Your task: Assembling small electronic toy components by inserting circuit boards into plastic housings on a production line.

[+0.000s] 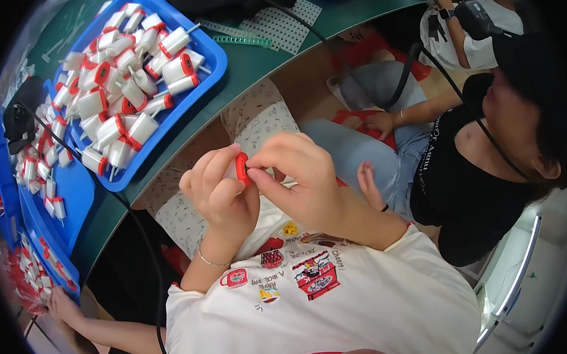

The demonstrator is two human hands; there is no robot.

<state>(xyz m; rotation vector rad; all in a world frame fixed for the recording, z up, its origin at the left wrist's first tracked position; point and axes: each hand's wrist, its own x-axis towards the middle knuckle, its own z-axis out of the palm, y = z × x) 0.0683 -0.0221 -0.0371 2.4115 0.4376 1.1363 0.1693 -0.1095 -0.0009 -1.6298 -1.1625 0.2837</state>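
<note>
In front of my chest, my left hand (220,193) is closed round a small red plastic piece (242,169), which sticks out between the fingers. Its colour matches the red ends of the white parts in the tray; whatever lies behind it is hidden by my palm. My right hand (303,176) meets it from the right, thumb and forefinger pinched together against its face. Something tiny and dark shows at those fingertips, too small to name. Beyond my hands a blue tray (216,55) holds a heap of white plastic parts (124,76) with red ends and thin pins.
The blue tray rests on a green table (246,76) with a curved edge. More blue trays (80,207) stand left, another person's hand (63,307) beside them. A seated person (474,154) is close on my right. A black cable (132,217) runs down the left side.
</note>
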